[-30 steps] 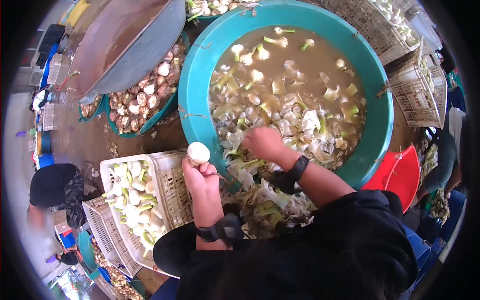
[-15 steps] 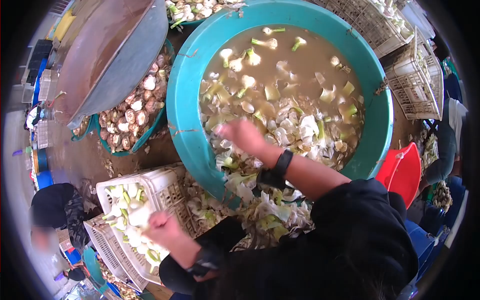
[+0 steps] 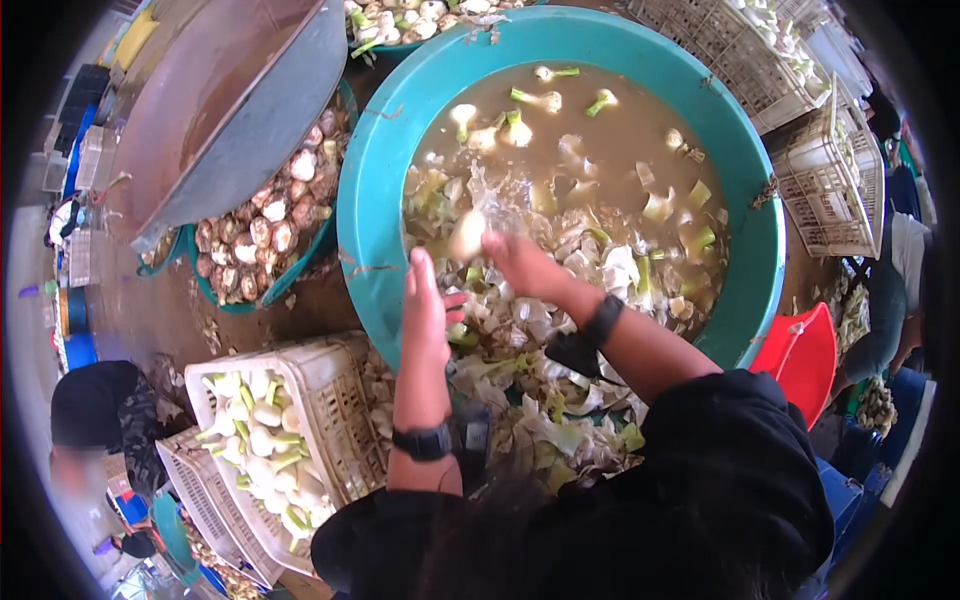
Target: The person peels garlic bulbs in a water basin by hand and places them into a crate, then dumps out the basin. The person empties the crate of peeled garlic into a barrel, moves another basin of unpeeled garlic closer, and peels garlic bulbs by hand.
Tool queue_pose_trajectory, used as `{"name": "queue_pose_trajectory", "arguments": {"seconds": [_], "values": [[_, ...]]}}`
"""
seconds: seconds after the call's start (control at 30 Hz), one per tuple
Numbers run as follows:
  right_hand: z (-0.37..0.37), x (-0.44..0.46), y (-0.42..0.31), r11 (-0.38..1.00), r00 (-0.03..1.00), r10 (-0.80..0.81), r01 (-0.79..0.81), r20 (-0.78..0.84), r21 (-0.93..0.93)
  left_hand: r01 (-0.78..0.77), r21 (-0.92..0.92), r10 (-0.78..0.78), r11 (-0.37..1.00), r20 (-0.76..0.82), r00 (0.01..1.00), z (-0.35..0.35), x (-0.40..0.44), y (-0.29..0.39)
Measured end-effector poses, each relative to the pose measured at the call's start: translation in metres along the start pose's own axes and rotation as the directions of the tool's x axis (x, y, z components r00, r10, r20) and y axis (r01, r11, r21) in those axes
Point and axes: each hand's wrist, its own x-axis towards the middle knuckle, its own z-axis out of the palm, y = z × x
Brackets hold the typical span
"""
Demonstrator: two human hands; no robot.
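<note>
My right hand (image 3: 525, 267) grips a pale bulb that looks like fresh garlic (image 3: 466, 237), just above the murky water of a big turquoise tub (image 3: 362, 215). Water splashes up behind the bulb. My left hand (image 3: 425, 310) is open and holds nothing, its fingers stretched out over the tub's near left rim. Pale peeled skins (image 3: 620, 265) float in a thick layer around my right hand. Several bulbs with green stems (image 3: 538, 100) float at the far side. On the left, a white crate (image 3: 345, 405) holds clean bulbs (image 3: 262, 440).
Unpeeled brownish bulbs (image 3: 270, 235) fill a basin at left, beneath a tilted metal tray (image 3: 250, 125). Loose skins (image 3: 560, 440) lie heaped between me and the tub. A red container (image 3: 800, 360) and white crates (image 3: 825, 175) stand at right. Another person (image 3: 100, 410) is at far left.
My left hand has moved from over the crate of clean bulbs to the tub's rim, its fingers now extended. My right hand has shifted slightly, and a bulb now shows in its grip.
</note>
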Motion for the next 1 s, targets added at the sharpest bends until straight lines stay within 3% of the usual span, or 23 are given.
{"name": "queue_pose_trajectory", "arguments": {"seconds": [0.03,0.07,0.1,0.13,0.27,0.37,0.43,0.6,0.63,0.67,0.7,0.73,0.77,0.83,0.87,0.9,0.93,0.97,1.0], "values": [[0.005,-0.015,0.007,0.916,0.984,-0.138,0.171,0.113,-0.364,0.079,-0.018,-0.078,0.997,0.085,0.993,0.001,0.008,-0.007],[0.006,-0.032,-0.003,0.831,0.922,-0.318,0.384,0.222,-0.403,0.158,-0.029,-0.151,0.987,0.177,0.973,0.002,0.01,-0.012],[0.007,-0.044,-0.014,0.832,0.954,-0.198,0.285,0.226,-0.477,0.042,0.02,-0.043,0.999,0.065,0.997,0.013,-0.003,-0.008],[0.008,-0.052,-0.023,0.817,0.973,-0.073,0.185,0.219,-0.546,0.049,0.02,-0.05,0.999,0.071,0.996,0.012,-0.007,-0.014],[0.002,-0.065,-0.039,0.777,0.944,-0.022,0.223,0.328,-0.589,0.078,0.002,-0.076,0.997,0.216,0.973,-0.008,-0.022,-0.026],[0.002,-0.072,-0.041,0.845,0.939,-0.059,0.228,0.34,-0.483,-0.016,-0.1,0.039,0.995,0.235,0.971,-0.012,-0.031,-0.028],[-0.001,-0.079,-0.049,0.864,0.912,-0.223,0.349,0.346,-0.363,-0.021,-0.08,0.043,0.997,0.279,0.959,-0.014,-0.036,-0.018],[0.011,-0.084,-0.044,0.821,0.969,-0.132,0.225,0.209,-0.524,-0.068,-0.048,0.08,0.997,0.334,0.939,-0.012,-0.043,-0.014],[0.011,-0.083,-0.04,0.983,0.963,0.182,-0.173,0.198,-0.064,-0.057,-0.06,0.074,0.997,0.341,0.937,-0.012,-0.045,-0.013],[0.009,-0.083,-0.04,0.745,0.836,0.434,-0.543,0.337,0.387,-0.059,-0.059,0.076,0.997,0.344,0.936,-0.013,-0.046,-0.015],[0.008,-0.087,-0.042,0.676,0.843,0.416,-0.538,0.343,0.504,-0.175,-0.099,0.2,0.98,0.413,0.888,-0.016,-0.045,-0.02],[0.004,-0.088,-0.044,0.677,0.845,0.414,-0.535,0.34,0.505,-0.284,-0.146,0.319,0.948,0.474,0.821,-0.018,-0.043,-0.021],[0.0,-0.09,-0.052,0.744,0.857,0.409,-0.513,0.315,0.428,-0.284,-0.144,0.318,0.948,0.477,0.82,-0.021,-0.043,-0.016],[0.001,-0.091,-0.048,0.798,0.866,0.406,-0.492,0.293,0.348,-0.089,-0.125,0.137,0.988,0.461,0.877,-0.027,-0.046,-0.006],[0.007,-0.088,-0.04,0.986,0.981,0.137,-0.148,0.137,0.074,-0.085,-0.119,0.131,0.989,0.461,0.878,-0.028,-0.047,-0.008],[0.01,-0.084,-0.035,0.946,0.978,-0.191,0.205,0.077,-0.253,-0.245,0.15,0.141,0.958,0.496,0.857,-0.029,-0.048,-0.009],[0.01,-0.078,-0.029,0.947,0.979,-0.191,0.204,0.075,-0.25,-0.391,0.398,0.138,0.83,0.532,0.835,-0.031,-0.051,-0.011],[0.006,-0.071,-0.028,0.984,0.981,0.176,-0.176,0.079,-0.004,-0.429,0.427,0.168,0.796,0.525,0.834,-0.022,-0.074,0.003],[0.003,-0.067,-0.027,0.817,0.846,0.505,-0.532,0.171,0.222,-0.428,0.428,0.164,0.796,0.528,0.833,-0.023,-0.076,-0.002]]}}
